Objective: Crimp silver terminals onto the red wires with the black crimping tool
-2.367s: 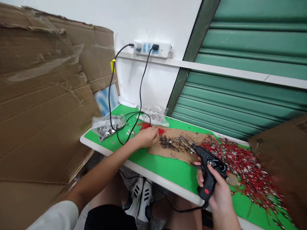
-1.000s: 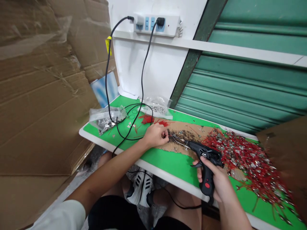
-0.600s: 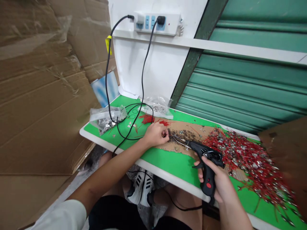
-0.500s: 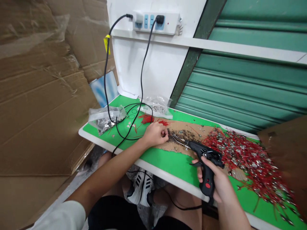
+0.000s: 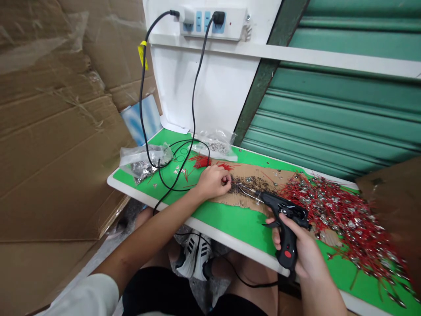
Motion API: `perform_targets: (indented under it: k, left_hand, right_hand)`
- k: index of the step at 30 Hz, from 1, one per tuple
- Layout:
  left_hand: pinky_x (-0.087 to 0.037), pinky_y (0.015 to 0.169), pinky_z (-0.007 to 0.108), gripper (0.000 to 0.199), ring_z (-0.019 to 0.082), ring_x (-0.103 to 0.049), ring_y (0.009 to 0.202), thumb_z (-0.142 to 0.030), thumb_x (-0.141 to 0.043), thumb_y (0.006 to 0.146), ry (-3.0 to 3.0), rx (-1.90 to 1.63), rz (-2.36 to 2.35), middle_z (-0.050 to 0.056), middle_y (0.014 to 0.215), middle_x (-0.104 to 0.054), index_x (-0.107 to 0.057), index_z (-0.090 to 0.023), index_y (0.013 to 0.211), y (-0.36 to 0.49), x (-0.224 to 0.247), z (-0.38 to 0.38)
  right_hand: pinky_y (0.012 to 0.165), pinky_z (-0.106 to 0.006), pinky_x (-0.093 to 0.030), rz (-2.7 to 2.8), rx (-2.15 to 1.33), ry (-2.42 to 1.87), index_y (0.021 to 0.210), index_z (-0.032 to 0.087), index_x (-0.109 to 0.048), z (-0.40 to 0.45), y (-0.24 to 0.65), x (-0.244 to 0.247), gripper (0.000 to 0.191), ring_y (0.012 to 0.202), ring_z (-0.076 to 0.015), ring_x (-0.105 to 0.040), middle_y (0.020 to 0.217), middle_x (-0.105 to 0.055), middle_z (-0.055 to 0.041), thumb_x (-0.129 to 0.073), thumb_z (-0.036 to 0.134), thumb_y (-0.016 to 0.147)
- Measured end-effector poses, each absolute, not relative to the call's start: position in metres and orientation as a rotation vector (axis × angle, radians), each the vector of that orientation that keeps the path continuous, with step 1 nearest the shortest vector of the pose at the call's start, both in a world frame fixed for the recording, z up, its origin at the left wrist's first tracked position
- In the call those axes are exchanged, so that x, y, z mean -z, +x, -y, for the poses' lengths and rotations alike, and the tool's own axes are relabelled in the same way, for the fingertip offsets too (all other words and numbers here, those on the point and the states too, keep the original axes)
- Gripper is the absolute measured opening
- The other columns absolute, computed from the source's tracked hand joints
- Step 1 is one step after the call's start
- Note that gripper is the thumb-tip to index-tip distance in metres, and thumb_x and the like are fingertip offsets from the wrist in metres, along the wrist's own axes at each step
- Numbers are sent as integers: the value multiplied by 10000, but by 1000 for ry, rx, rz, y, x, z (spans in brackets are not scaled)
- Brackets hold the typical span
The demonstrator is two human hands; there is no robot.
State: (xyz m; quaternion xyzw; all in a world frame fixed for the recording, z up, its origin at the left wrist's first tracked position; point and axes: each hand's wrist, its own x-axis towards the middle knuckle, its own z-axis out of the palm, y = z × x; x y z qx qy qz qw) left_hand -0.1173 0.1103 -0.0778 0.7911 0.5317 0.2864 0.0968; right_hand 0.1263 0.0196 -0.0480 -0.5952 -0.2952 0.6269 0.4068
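In my right hand [image 5: 297, 241] is a black soldering gun [image 5: 284, 215] with a red button on its grip. Its thin metal tip points left over a scorched patch of cardboard [image 5: 235, 202]. Close to that tip, my left hand [image 5: 214, 181] rests on the cardboard with thumb and fingers pinched together. Whatever lies in the pinch is too small and hidden to make out. Loose red wires [image 5: 201, 160] lie just behind my left hand. To the right of the gun spreads a large heap of red wires with shiny metal pieces [image 5: 342, 215].
Clear plastic bags [image 5: 144, 160] of small metal parts lie at the left and back of the green tabletop [image 5: 230, 215]. Black cables hang from a power strip [image 5: 213, 24] and loop across the table. Cardboard stands at left, a green shutter [image 5: 329, 114] behind.
The soldering gun and my right hand have shifted slightly right, so the tip sits a little farther from my left fingers. My left hand stays pinched in about the same place.
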Motion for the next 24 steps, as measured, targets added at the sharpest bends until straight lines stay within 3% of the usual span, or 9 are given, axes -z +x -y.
perform_targets:
  k: [10,18,24]
  left_hand:
    - [-430,801,308,116,175,-574,843,-269,-588,777,2368,-815,-1553,22,788,-662,-685,-209,798,-116,75,-108]
    - [-417,784,314,123,171,-565,840,-274,-586,789,2374,-812,-1555,16,789,-661,-691,-213,808,-115,76,-108]
    - [-419,802,317,129,178,-567,854,-279,-582,787,2376,-799,-1562,23,795,-665,-690,-211,807,-116,76,-108]
  right_hand:
    - [327,-217,-360,635,-1552,-1472,763,163,-699,-20,127,50,380,381,-113,-462,561,-627,-37,-855,435,549]
    - [339,-213,-374,636,-1559,-1505,678,137,-683,-19,129,52,394,370,-116,-467,471,-569,-40,-848,470,547]
    - [335,-206,-371,653,-1564,-1460,747,139,-711,-18,127,50,391,374,-108,-458,487,-574,-35,-838,458,560]
